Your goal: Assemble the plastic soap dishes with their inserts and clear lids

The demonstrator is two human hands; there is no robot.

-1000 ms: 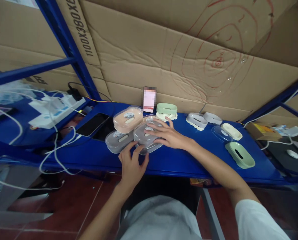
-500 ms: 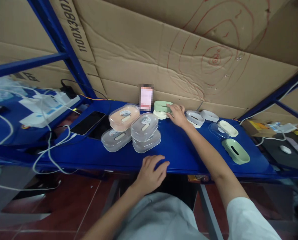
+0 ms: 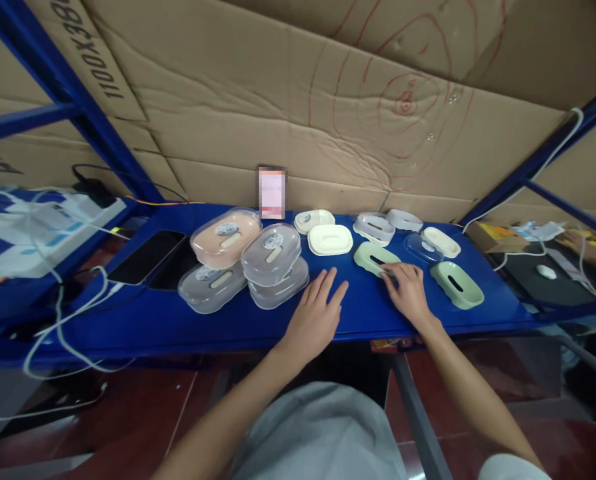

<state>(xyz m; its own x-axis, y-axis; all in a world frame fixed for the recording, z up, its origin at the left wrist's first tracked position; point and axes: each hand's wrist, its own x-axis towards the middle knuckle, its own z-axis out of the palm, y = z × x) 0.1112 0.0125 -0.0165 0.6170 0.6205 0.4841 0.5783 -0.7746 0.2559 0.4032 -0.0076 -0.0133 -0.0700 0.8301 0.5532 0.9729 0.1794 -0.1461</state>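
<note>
My right hand point(image 3: 407, 290) grips the near right edge of a green soap dish point(image 3: 371, 257) with a dark slot in it. A second green soap dish point(image 3: 458, 285) lies to the right of that hand. Spread and empty, my left hand point(image 3: 321, 310) hovers at or just above the blue tabletop, beside the stacked grey lidded soap boxes point(image 3: 273, 250). Beyond its fingertips lies a cream soap dish part point(image 3: 330, 240), with another cream piece point(image 3: 314, 221) behind it. I cannot tell whether the left palm touches the table.
A peach lidded soap box point(image 3: 228, 237) tops the left stack. Grey dishes point(image 3: 374, 228), a clear lid point(image 3: 423, 248) and a cream tray point(image 3: 441, 241) stand at the back right. A phone point(image 3: 272, 193) leans on the cardboard; another phone point(image 3: 148, 257) with white cables lies left.
My right hand has brought the green soap dish from the back toward the front right, uncovering the cream pieces. My left hand has moved forward over the table with its fingers extended.
</note>
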